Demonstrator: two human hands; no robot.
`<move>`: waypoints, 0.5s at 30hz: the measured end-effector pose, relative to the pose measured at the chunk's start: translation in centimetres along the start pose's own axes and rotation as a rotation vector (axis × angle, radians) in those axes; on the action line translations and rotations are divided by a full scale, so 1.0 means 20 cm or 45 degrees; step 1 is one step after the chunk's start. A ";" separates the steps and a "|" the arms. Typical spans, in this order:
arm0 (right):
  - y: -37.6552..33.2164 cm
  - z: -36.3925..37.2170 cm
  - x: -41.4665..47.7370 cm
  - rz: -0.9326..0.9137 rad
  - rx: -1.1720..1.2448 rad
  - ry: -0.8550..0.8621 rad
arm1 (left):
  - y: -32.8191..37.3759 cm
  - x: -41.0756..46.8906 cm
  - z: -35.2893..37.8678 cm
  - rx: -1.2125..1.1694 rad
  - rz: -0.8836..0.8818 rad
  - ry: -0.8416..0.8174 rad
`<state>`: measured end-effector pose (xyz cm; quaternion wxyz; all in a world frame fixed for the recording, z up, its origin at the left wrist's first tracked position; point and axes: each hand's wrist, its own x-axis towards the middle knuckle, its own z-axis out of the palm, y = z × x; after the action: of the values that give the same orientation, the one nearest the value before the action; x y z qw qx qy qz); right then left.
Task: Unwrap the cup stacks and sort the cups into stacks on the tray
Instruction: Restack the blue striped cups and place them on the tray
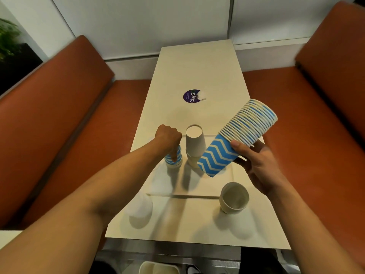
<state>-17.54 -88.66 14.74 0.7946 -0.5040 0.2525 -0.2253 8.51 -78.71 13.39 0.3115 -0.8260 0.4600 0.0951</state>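
Blue-striped cup stack [243, 127], gripped tilted by the right hand [256, 165], could shed cups; left hand [167, 136], apparently clutching the short stack [169, 160] beneath it, might topple it.

Your left forearm [83, 194] and right forearm [300, 210] are bare all the way to the near edge of view, wrists uncovered. Your left hand [168, 138] and right hand [256, 161] are bare too; the right thumb's nail is cut short.
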 end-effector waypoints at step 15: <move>-0.03 0.07 -0.06 0.012 -0.025 -0.053 | -0.24 -0.18 0.01 -0.840 -0.046 0.192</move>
<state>-17.68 -87.33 16.04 0.7957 -0.5153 0.2405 -0.2084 10.40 -74.34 16.88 -0.0059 -0.8950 0.4115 0.1719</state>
